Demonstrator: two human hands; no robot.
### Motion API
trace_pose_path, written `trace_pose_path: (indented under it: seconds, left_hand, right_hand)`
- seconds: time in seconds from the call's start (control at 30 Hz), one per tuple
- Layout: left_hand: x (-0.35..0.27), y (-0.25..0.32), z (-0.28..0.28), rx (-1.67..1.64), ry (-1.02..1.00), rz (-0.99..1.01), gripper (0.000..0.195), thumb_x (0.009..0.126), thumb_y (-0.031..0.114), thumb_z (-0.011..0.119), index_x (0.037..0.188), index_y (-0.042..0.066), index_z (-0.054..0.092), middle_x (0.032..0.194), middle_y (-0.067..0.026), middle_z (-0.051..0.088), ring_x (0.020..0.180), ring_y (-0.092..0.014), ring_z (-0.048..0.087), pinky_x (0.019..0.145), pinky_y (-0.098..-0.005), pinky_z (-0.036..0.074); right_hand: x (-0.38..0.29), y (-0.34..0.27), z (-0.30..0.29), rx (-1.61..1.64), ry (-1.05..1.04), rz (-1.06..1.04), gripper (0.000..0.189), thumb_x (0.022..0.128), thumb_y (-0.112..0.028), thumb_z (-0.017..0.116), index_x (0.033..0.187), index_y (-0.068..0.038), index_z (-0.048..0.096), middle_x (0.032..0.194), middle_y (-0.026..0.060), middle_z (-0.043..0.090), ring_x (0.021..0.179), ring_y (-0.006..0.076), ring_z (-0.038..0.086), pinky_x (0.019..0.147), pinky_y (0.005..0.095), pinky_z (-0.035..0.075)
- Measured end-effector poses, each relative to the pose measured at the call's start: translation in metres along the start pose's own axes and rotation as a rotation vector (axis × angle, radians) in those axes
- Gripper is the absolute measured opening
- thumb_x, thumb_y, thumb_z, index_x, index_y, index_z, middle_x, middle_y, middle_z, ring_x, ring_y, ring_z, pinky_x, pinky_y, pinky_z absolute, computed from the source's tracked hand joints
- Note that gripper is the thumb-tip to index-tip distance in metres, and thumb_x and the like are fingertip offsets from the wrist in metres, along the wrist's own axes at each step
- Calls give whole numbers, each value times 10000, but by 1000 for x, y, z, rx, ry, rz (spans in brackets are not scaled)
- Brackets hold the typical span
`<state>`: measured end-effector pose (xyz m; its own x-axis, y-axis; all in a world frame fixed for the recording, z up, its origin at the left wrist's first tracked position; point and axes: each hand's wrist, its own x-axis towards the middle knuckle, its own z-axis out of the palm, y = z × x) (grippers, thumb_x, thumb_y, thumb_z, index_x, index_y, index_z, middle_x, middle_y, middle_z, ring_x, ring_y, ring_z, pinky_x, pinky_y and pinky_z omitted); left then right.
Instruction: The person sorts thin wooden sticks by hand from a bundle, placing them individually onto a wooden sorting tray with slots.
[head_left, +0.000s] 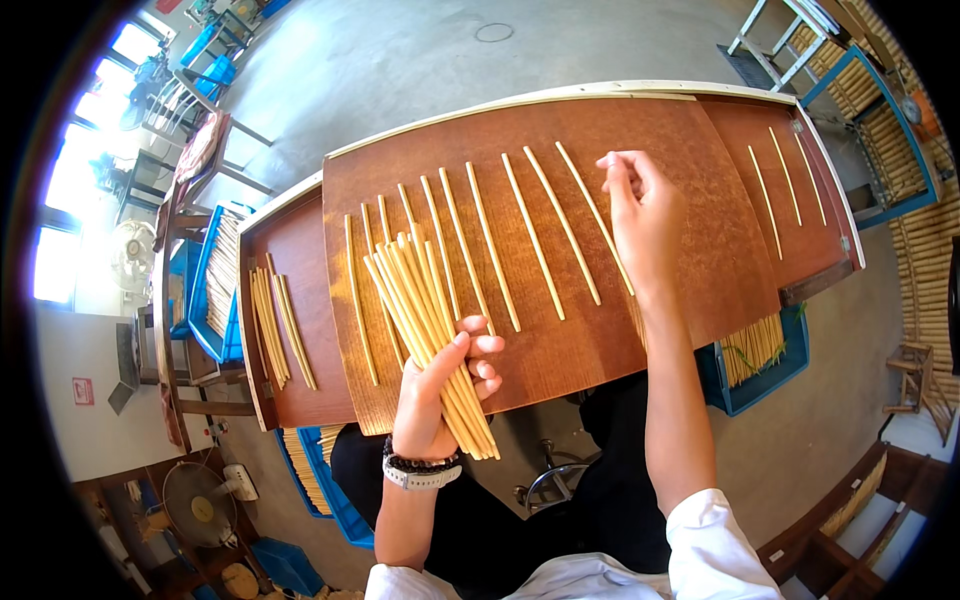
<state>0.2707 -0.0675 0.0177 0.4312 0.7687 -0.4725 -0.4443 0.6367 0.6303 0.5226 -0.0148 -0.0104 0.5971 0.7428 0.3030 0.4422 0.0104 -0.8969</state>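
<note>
My left hand (442, 375) grips a bundle of thin, straight wooden or bamboo sticks (420, 300), its thumb across them and its fingertips curled up behind. The bundle leans up and to the left over the board. My right hand (641, 199) is raised over the right half of the brown wooden board (660, 135), its fingers curled in to the thumb and no stick visible in them. Just left of it lies a single stick (592, 214). Several more sticks (491, 247) are spread in a spaced row to the left, some partly hidden behind the bundle.
Small stick groups lie on the table's left (281, 330) and right (786, 176) ends, which have raised rims. Stick-filled blue crates stand at left (199, 300), below left (337, 495) and below right (795, 367). A chair (202, 150) is at the left.
</note>
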Motion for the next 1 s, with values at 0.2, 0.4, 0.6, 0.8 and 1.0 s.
trace_pose_path:
  seconds: [0.2,0.4,0.6,0.8,1.0]
  left_hand:
    - [-3,3,11,44,25,48,357,961,78,489,1298,-38,458,1023,-91,631,776,-109,611,713,-272,576]
    - [-3,13,-8,-61,-34,165,336,971,80,477,1286,-36,453,1007,-92,603,817,-129,600,769,-315,587]
    - [-6,47,-39,-205,-14,322,345,978,101,485,1298,-17,438,978,-42,580,772,-80,579,659,-217,552]
    - [-8,75,-105,-497,-190,366,358,1018,88,387,1367,17,356,1069,-71,576,765,-89,584,725,-238,574]
    - [-3,80,-157,-487,-122,353,310,999,81,445,1298,-2,431,1059,-83,603,710,-77,580,676,-200,556]
  right_hand:
    - [-29,-24,14,149,-420,51,171,921,-157,580,877,-10,657,732,70,652,596,135,571,579,273,462]
    - [-24,-6,10,-291,-150,-66,184,918,-137,578,862,38,594,856,143,597,757,243,598,706,358,492]
    - [-21,16,7,-409,-153,-34,205,900,-149,600,945,51,609,912,200,585,832,373,584,749,433,475]
    - [-29,5,17,-356,-244,8,202,893,-174,616,924,25,626,860,157,578,750,326,591,683,417,477]
    - [-58,-28,54,-455,-352,-39,270,897,-233,612,986,23,615,923,162,563,813,334,584,731,423,470]
